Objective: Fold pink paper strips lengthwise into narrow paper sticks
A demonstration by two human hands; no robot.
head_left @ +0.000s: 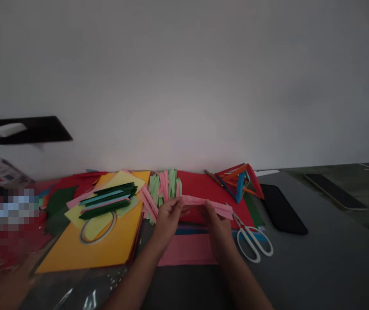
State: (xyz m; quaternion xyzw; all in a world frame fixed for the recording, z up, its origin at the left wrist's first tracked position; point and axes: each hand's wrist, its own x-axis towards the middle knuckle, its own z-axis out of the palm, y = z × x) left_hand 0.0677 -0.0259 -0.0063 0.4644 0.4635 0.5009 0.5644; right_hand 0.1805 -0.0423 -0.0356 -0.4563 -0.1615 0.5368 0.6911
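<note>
A folded pink paper strip (195, 200) is stretched between my two hands, above the red paper (195, 183). My left hand (168, 217) pinches its left end between thumb and fingers. Further along, my right hand (217, 224) grips the strip, and its free end sticks out to the right. Below my hands lies a flat sheet of pink paper (187, 249). White-handled scissors (252, 243) rest just right of my right hand, with their blade tips partly hidden by the strip. Green and pink folded strips (163, 185) are heaped beyond my left hand.
On the left, a yellow-orange paper stack (106, 254) carries dark green strips (106, 202) and a tape roll (84, 234). A folded paper frame (240, 181) stands by the wall. A black phone (283, 211) and another phone (334, 191) lie to the right.
</note>
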